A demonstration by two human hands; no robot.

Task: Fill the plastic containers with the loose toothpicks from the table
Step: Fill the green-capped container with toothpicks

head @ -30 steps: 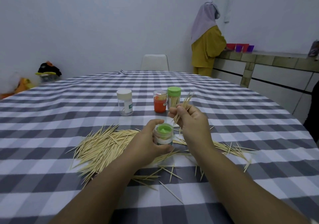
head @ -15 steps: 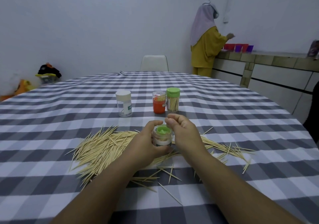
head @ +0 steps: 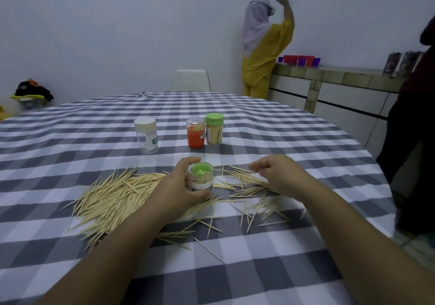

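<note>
Covering most of the frame, the round table under a grey-and-white checked cloth carries everything for the task. A large heap of loose wooden toothpicks lies at centre left, thinning into a scattered spread toward centre right; most of the stock is evidently not yet packed. Left hand is curled around the small clear plastic container with a green insert at its open mouth, held upright on the cloth at frame centre, presumably to steady it against tipping while sticks go in; pale sticks show through its wall. Right hand, just right of the container and apart from it, hovers low over the scattered sticks with fingers loosely curled toward the thumb; whether it has any toothpick pinched cannot be told. Judged step: gathering the next small bundle. Upper centre, well clear of the working area, stand three more jars: a clear jar with a white cap, apparently empty; an orange-bottomed clear jar, uncapped with stick tips at the rim; touching it, a green-capped jar packed with toothpicks.
</note>
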